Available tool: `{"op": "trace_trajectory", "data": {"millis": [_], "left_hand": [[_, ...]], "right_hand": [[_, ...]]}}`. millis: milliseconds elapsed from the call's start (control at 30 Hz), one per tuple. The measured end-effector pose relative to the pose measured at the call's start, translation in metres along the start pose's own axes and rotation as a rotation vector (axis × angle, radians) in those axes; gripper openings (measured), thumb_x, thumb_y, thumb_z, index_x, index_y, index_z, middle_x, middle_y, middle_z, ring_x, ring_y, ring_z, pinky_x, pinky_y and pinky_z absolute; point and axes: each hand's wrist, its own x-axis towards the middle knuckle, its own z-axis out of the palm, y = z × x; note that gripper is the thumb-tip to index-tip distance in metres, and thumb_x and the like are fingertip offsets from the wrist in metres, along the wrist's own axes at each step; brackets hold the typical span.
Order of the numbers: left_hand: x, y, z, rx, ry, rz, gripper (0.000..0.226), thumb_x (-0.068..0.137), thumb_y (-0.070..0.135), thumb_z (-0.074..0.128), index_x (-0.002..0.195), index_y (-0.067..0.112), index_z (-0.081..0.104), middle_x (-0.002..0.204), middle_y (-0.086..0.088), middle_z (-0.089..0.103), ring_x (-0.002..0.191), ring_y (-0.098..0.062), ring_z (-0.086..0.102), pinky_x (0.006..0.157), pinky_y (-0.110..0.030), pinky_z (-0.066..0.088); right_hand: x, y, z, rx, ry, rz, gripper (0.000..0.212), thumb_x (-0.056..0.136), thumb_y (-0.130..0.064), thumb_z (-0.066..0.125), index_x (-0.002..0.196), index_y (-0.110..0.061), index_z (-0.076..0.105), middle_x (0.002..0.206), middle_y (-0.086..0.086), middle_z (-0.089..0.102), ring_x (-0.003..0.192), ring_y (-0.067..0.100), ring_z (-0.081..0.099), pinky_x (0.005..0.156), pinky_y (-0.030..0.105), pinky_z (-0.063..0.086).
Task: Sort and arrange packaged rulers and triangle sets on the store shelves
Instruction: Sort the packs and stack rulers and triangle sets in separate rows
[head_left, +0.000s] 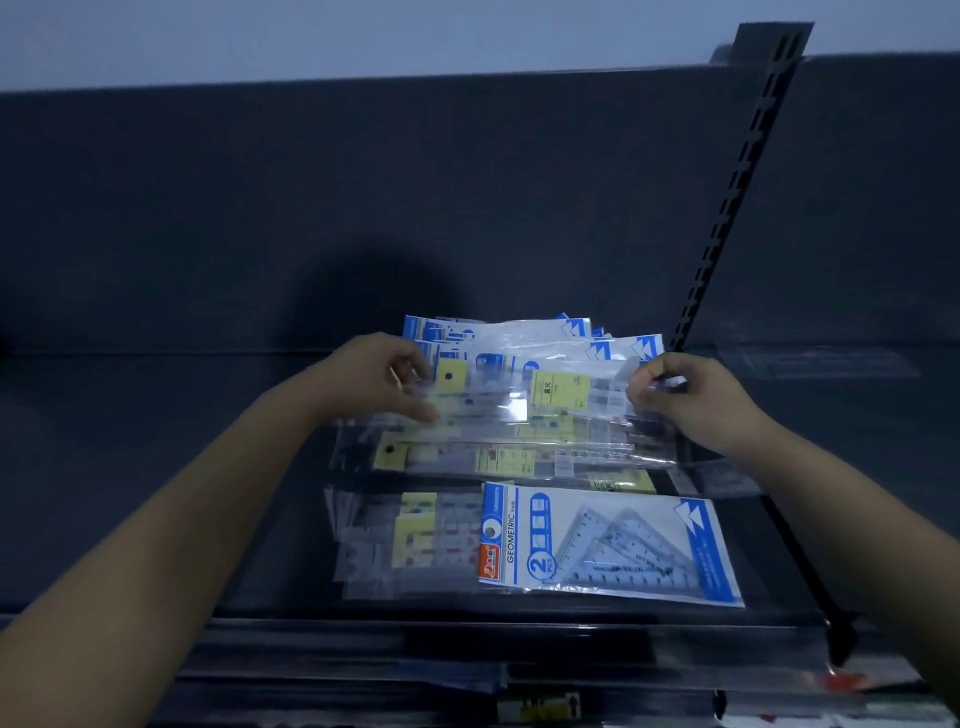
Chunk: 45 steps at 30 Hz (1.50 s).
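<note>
While both arms are reaching out over the dark shelf, the left hand is pinching the left end of a long clear ruler pack with curled fingers. The right hand is gripping its right end the same way, so the pack is spanning crosswise between them with its yellow labels facing up. Whether it is lifted clear of the goods beneath or resting on them, I cannot tell. Just in front of it a second ruler pack is lying flat, also crosswise. Behind the held pack a heap of blue triangle sets is lying near the back panel. Nearest the shelf edge a single triangle set pack, printed "GEOMETRIC", is lying flat, its left edge overlapping a pile of short ruler packs with yellow cards. A slotted upright is rising at the right of the goods, and a yellow price tag is showing on the rail below.
</note>
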Motion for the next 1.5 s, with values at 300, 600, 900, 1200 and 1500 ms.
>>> {"op": "trace_trajectory", "data": {"millis": [300,600,900,1200,1500], "left_hand": [[0.001,-0.001,-0.023,-0.049,-0.104,0.064,0.008,0.069,0.023,0.083,0.072,0.025,0.076,0.077,0.001,0.073,0.071,-0.003,0.062,0.068,-0.017,0.048],[0.031,0.052,0.000,-0.275,-0.108,0.270,0.020,0.075,0.044,0.073,0.081,0.025,0.075,0.069,0.000,0.071,0.041,-0.011,0.052,0.038,-0.020,0.039],[0.057,0.142,0.059,-0.498,-0.265,0.300,0.013,0.091,0.011,0.061,0.101,0.009,0.069,0.083,-0.003,0.074,0.051,-0.009,0.057,0.046,-0.019,0.047],[0.086,0.258,0.145,-0.498,-0.302,0.238,0.020,0.086,0.009,0.067,0.106,0.013,0.070,0.085,-0.002,0.073,0.071,-0.008,0.065,0.069,-0.020,0.054],[0.124,0.329,0.218,-0.379,-0.173,0.117,0.026,0.083,0.004,0.070,0.107,0.012,0.068,0.094,-0.003,0.073,0.086,-0.008,0.067,0.077,-0.017,0.053]], "right_hand": [[-0.009,0.010,-0.021,0.225,0.066,0.119,0.013,0.089,-0.006,0.058,0.077,-0.010,0.062,0.073,0.011,0.060,0.066,0.022,0.051,0.058,0.029,0.044],[-0.043,0.006,-0.042,0.293,0.153,0.152,0.014,0.089,-0.003,0.057,0.078,-0.012,0.058,0.069,0.002,0.056,0.053,0.008,0.048,0.049,0.018,0.035],[-0.079,0.044,-0.121,0.245,0.205,0.191,0.010,0.089,-0.008,0.060,0.080,-0.010,0.063,0.062,-0.006,0.056,0.058,0.011,0.044,0.056,0.025,0.034],[-0.086,0.126,-0.253,0.217,0.300,0.178,0.015,0.090,-0.005,0.056,0.078,-0.011,0.064,0.071,0.003,0.057,0.061,0.015,0.046,0.056,0.029,0.034],[-0.070,0.182,-0.342,0.180,0.147,0.247,0.009,0.086,-0.006,0.062,0.077,-0.008,0.066,0.060,0.003,0.052,0.056,0.015,0.043,0.056,0.028,0.033]]}}
